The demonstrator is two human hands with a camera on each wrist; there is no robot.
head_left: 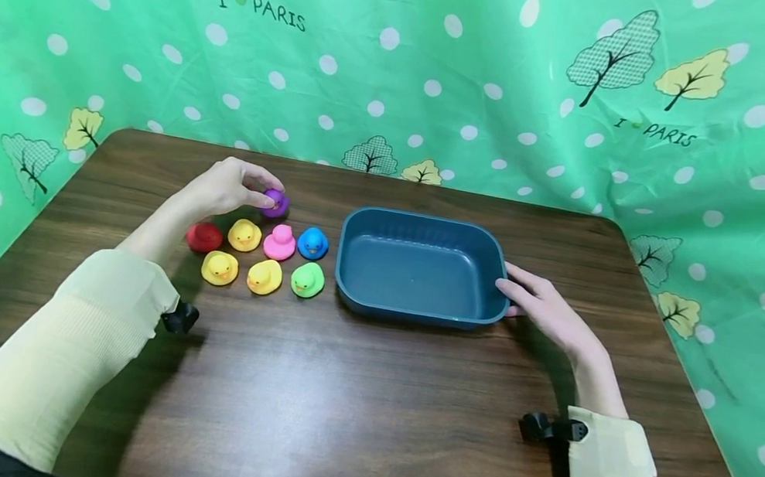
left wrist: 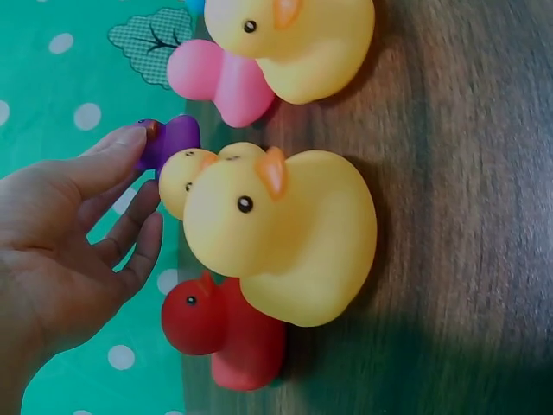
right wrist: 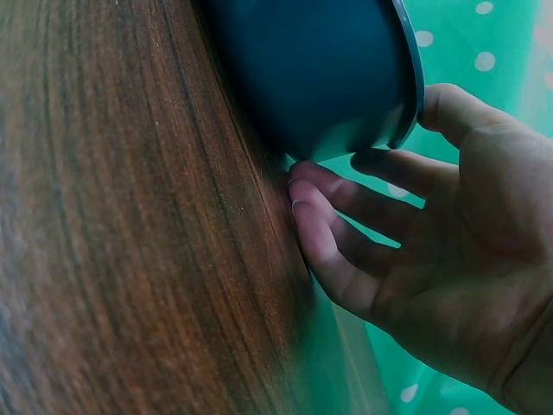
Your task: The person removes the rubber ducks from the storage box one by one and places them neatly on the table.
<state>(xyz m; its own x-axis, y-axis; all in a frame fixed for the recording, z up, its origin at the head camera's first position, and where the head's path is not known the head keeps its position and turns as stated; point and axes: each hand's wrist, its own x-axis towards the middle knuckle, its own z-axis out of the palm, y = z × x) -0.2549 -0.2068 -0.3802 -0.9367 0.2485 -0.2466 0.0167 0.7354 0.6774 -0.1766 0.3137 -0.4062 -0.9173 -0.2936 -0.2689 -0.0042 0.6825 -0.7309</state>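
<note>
At the far left of the table, my left hand (head_left: 225, 187) pinches a purple rubber duck (head_left: 276, 204) between thumb and fingers. In the left wrist view the purple duck (left wrist: 179, 141) shows at the fingertips, partly covered by the thumb. My right hand (head_left: 543, 306) holds the right end of a dark blue plastic basin (head_left: 416, 316), thumb at its rim. From the right wrist view, the fingers (right wrist: 346, 194) curl low against the basin's outer wall (right wrist: 320, 86). No ducks lie inside the basin.
Left of the basin sit a red duck (head_left: 204, 237), three yellow ducks (head_left: 245, 235), a pink duck (head_left: 280, 243), a blue duck (head_left: 313, 243) and a green duck (head_left: 308, 280). A green dotted curtain (head_left: 401, 62) hangs behind the brown wooden table (head_left: 337, 405).
</note>
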